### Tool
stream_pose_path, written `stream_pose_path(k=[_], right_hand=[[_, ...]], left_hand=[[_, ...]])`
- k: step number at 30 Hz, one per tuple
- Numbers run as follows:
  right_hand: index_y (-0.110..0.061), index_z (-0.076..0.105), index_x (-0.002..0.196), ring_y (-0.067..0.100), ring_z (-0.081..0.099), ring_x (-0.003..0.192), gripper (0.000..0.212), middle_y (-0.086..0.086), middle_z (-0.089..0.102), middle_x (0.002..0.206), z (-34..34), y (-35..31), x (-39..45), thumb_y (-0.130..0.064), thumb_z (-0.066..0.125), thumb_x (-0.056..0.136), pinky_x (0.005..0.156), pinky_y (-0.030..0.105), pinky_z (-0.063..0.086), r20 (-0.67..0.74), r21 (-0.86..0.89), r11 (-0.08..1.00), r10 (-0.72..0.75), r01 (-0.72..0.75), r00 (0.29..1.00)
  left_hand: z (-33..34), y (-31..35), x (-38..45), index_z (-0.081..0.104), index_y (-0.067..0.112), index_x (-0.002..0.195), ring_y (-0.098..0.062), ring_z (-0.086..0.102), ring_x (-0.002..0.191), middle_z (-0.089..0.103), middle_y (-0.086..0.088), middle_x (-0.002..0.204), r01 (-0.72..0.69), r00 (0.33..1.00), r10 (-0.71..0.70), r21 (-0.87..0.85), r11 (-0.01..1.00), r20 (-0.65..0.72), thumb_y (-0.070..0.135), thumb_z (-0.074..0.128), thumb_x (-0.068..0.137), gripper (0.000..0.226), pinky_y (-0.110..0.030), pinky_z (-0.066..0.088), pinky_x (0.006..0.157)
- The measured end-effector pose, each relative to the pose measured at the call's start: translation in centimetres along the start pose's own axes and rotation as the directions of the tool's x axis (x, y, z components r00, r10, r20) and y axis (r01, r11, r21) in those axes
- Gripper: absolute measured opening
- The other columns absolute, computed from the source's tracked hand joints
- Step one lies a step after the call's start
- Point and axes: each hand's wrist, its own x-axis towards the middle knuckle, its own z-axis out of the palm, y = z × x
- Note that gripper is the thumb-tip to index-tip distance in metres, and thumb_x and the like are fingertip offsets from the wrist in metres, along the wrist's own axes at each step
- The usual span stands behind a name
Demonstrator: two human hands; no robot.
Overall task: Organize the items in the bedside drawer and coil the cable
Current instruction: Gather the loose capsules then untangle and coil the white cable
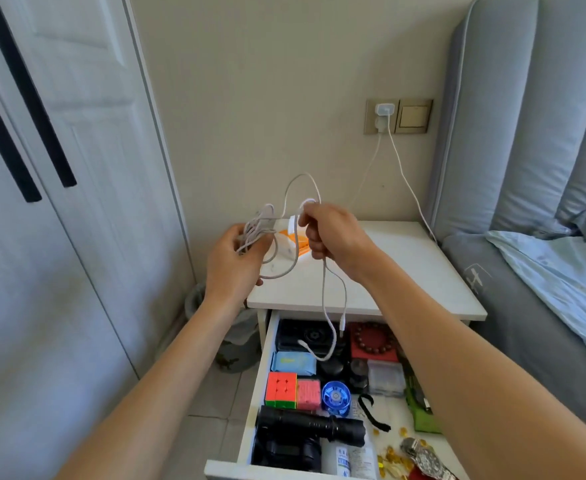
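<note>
Cable up over worktop | left hand grip curls round coiled loops | right hand grip pinches loose part | end hangs into open drawer

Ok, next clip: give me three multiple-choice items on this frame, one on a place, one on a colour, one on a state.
1. Where is the flashlight?
A. in the open drawer
B. on the bedside table top
C. on the bed

2. What colour is the cable being coiled?
A. black
B. white
C. red

3. What is the left hand doing?
A. hanging idle
B. gripping a bunch of cable loops
C. pushing the drawer

Key: 1 A, it lies near the drawer's front; 2 B, the strand hanging from the right hand is white; 3 B, loops sit in its fingers.
</note>
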Motion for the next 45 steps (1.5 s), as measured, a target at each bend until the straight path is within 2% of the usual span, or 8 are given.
stream_pose_path(k=[7, 11, 15, 18, 26, 30, 36, 45], right_hand=[[-0.004, 0.058, 0.067, 0.023, 0.046, 0.055, 0.025, 0.008, 0.049, 0.059, 0.7, 6.0, -1.4, -0.002, 0.04, 0.085, 0.057, 0.031, 0.043, -0.087, 0.262, 0.964, 0.072, -0.047, 0.994], [-0.002, 0.066, 0.083, 0.024, 0.058, 0.08, 0.033, 0.013, 0.067, 0.086, 0.3, 15.2, -3.5, -0.012, 0.037, 0.096, 0.079, 0.039, 0.049, -0.019, -0.257, 0.938, 0.237, -0.233, 0.971], [-0.001, 0.055, 0.109, 0.035, 0.055, 0.11, 0.027, 0.019, 0.055, 0.12, -0.9, 18.9, -4.0, -0.018, 0.036, 0.101, 0.085, 0.04, 0.044, 0.087, -0.867, 0.487, 0.365, -0.11, 0.927], [-0.008, 0.051, 0.133, 0.035, 0.049, 0.119, 0.037, 0.016, 0.048, 0.131, -1.1, 19.7, -3.1, -0.022, 0.042, 0.1, 0.084, 0.042, 0.044, 0.01, -0.995, 0.099, 0.313, -0.023, 0.95], [-0.011, 0.064, 0.116, 0.026, 0.062, 0.101, 0.034, 0.008, 0.067, 0.113, -3.0, 17.5, -2.3, -0.004, 0.047, 0.088, 0.091, 0.041, 0.051, 0.243, -0.798, 0.601, 0.264, 0.038, 0.933], [-0.012, 0.069, 0.11, 0.022, 0.065, 0.092, 0.03, 0.006, 0.07, 0.107, -7.4, 18.0, -6.2, -0.008, 0.046, 0.091, 0.084, 0.037, 0.055, 0.123, -0.834, 0.55, 0.263, -0.044, 0.957], [-0.018, 0.061, 0.125, 0.015, 0.061, 0.097, 0.03, 0.001, 0.066, 0.114, -12.7, 20.9, -12.8, -0.019, 0.054, 0.096, 0.081, 0.025, 0.048, -0.031, -0.776, 0.581, 0.355, -0.246, 0.934], [-0.021, 0.056, 0.12, 0.022, 0.057, 0.099, 0.031, 0.003, 0.058, 0.115, -15.0, 23.9, -13.9, -0.025, 0.062, 0.091, 0.085, 0.034, 0.052, 0.081, -0.896, 0.404, 0.558, -0.186, 0.826]], left_hand=[[0.4, -4.0, -2.0, 0.064, 0.016, 0.086, -0.017, 0.061, 0.067, 0.065, 0.002, 0.074, 0.017, 0.999, -0.022, 0.105, 0.994, 0.046, 0.028, 0.071, 0.089, 0.014, -0.037, 0.047, 0.059], [1.8, -8.7, -4.9, 0.065, 0.025, 0.099, -0.005, 0.063, 0.083, 0.067, 0.014, 0.088, 0.029, 0.956, -0.12, 0.32, 0.947, 0.268, 0.03, 0.067, 0.092, 0.01, -0.022, 0.039, 0.063], [3.5, -12.4, -6.1, 0.051, 0.019, 0.14, -0.02, 0.055, 0.125, 0.058, 0.001, 0.137, 0.001, 0.819, -0.33, 0.573, 0.819, 0.47, 0.039, 0.056, 0.098, 0.047, -0.026, 0.042, 0.088], [4.4, -13.6, -6.1, 0.033, 0.016, 0.153, -0.024, 0.042, 0.139, 0.041, -0.006, 0.155, -0.05, 0.738, -0.419, 0.662, 0.748, 0.529, 0.041, 0.051, 0.101, 0.061, -0.031, 0.036, 0.107], [4.4, -10.5, -8.3, 0.065, 0.016, 0.125, -0.014, 0.059, 0.114, 0.066, 0.001, 0.121, -0.161, 0.885, -0.088, 0.478, 0.864, 0.456, 0.025, 0.061, 0.097, 0.03, -0.017, 0.038, 0.089], [5.6, -8.6, -10.3, 0.072, 0.023, 0.109, 0.002, 0.062, 0.091, 0.069, 0.015, 0.1, -0.196, 0.827, -0.045, 0.362, 0.912, 0.561, 0.024, 0.064, 0.094, 0.017, -0.004, 0.041, 0.077], [10.7, -7.9, -12.5, 0.074, 0.024, 0.093, -0.002, 0.06, 0.076, 0.067, 0.016, 0.082, -0.351, 0.623, -0.14, 0.435, 0.83, 0.77, 0.032, 0.065, 0.092, 0.012, -0.027, 0.05, 0.07], [17.2, -9.5, -14.7, 0.073, 0.021, 0.11, -0.012, 0.065, 0.094, 0.072, 0.003, 0.104, -0.414, 0.44, -0.251, 0.443, 0.795, 0.862, 0.026, 0.069, 0.091, 0.02, -0.033, 0.053, 0.087]])
